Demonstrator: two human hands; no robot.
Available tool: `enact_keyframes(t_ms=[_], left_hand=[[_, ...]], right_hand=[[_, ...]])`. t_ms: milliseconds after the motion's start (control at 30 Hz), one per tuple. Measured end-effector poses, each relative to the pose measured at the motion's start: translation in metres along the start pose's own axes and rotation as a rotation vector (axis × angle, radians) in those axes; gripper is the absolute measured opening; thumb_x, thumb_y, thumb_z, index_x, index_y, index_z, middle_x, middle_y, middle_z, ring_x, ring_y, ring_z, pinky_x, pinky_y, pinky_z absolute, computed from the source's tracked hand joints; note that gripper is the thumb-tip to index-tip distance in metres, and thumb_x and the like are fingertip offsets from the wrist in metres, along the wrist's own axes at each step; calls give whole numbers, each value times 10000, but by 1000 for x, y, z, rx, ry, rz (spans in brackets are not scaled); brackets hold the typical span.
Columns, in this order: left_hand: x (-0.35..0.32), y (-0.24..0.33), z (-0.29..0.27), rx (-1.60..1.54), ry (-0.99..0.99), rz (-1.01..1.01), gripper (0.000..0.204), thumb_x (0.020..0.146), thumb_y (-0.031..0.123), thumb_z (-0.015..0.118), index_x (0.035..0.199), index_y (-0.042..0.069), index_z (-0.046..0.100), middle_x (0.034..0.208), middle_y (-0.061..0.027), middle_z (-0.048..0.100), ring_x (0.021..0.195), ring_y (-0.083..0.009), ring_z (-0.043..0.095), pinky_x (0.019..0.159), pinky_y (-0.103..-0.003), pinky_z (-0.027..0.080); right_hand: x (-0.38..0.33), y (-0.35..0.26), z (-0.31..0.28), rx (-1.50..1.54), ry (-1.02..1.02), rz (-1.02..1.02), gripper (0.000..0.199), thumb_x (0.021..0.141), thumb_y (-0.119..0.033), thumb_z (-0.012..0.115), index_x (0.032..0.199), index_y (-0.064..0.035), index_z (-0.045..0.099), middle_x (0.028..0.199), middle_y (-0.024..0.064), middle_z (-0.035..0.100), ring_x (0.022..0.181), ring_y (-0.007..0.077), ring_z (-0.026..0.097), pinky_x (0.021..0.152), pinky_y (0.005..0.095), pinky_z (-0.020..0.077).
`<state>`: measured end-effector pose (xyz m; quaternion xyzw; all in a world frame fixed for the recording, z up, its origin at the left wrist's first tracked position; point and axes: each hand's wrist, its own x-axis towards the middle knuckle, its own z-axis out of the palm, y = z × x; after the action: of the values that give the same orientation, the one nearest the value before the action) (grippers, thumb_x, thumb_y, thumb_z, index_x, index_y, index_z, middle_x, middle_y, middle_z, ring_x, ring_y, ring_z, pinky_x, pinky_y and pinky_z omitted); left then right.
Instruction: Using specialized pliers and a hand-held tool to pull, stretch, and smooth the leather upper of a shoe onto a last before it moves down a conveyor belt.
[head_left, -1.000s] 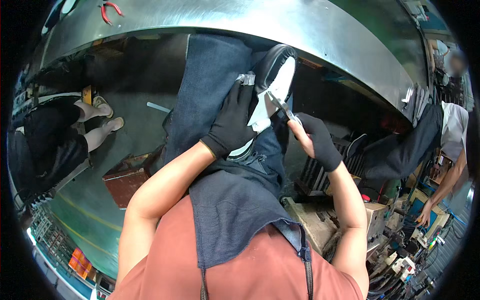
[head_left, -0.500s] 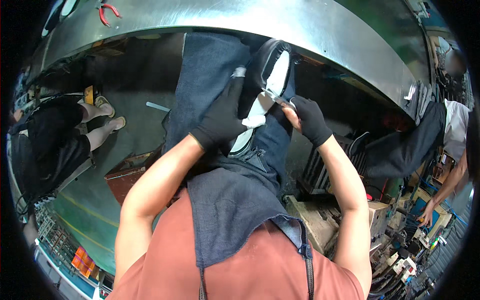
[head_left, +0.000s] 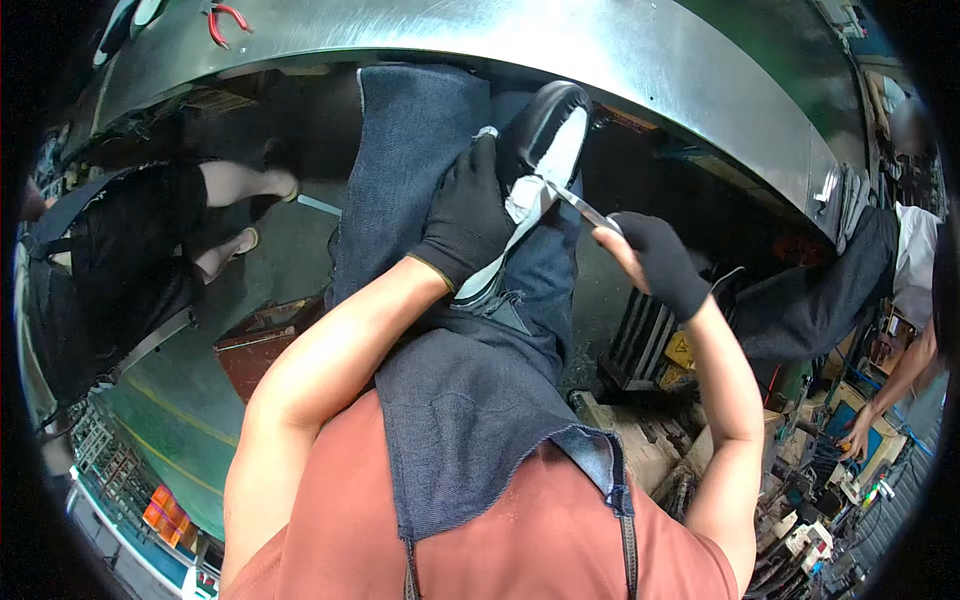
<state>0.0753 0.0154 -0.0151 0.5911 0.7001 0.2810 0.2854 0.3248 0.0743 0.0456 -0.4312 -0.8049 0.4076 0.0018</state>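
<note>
A black shoe lies over my lap, its toe toward the metal bench and its white underside showing. My left hand, in a black glove with pale wrapping on the finger ends, grips the shoe from its left side. The thumb presses on the white underside. In my right hand, with a black glove that leaves the thumb bare, is a slim metal tool. Its tip touches the white underside near the middle of the shoe. I cannot make out the exact kind of tool. A dark denim apron covers my legs.
The metal bench curves across ahead, with red-handled pliers at its left. A brown box stands on the floor at left. Another person's legs are far left; another person's hand works at right among tools.
My right hand has moved right and nearer to me, with the tool's tip still at the shoe. My left thumb has shifted up along the underside. The person at left has moved their legs.
</note>
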Motion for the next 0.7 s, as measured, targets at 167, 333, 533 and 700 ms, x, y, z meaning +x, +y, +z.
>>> enact_keyframes(t_ms=[167,333,533,700], left_hand=[[0,-15,-10,-304,-177,30,886,915,447,608,1508,-33,157,1461,-338,353,1354,-453,406,1102,-436,360],[3,-40,-17,-315,-421,183,1197,768,414,814,1541,27,-13,1538,-309,228,1413,-436,329,1128,-429,344],[0,-17,-33,-395,-526,62,1272,727,458,843,1531,-3,-28,1531,-338,222,1435,-429,290,1142,-421,325],[3,-32,-20,-374,-403,239,1275,712,421,849,1510,-49,-28,1528,-354,195,1452,-452,230,1169,-428,275]], right_hand=[[-22,-58,-29,-282,-26,-92,417,942,-416,599,787,-30,629,712,160,608,694,346,643,593,414,488],[4,-103,6,-266,129,-557,452,921,-475,598,736,-64,631,687,144,629,590,319,645,556,407,518],[-9,-90,19,-379,93,-498,500,932,-536,547,757,-77,641,711,159,659,628,315,676,560,435,521],[-4,-33,13,-344,36,-183,374,940,-363,632,799,-18,601,661,113,556,625,274,594,549,387,446]])
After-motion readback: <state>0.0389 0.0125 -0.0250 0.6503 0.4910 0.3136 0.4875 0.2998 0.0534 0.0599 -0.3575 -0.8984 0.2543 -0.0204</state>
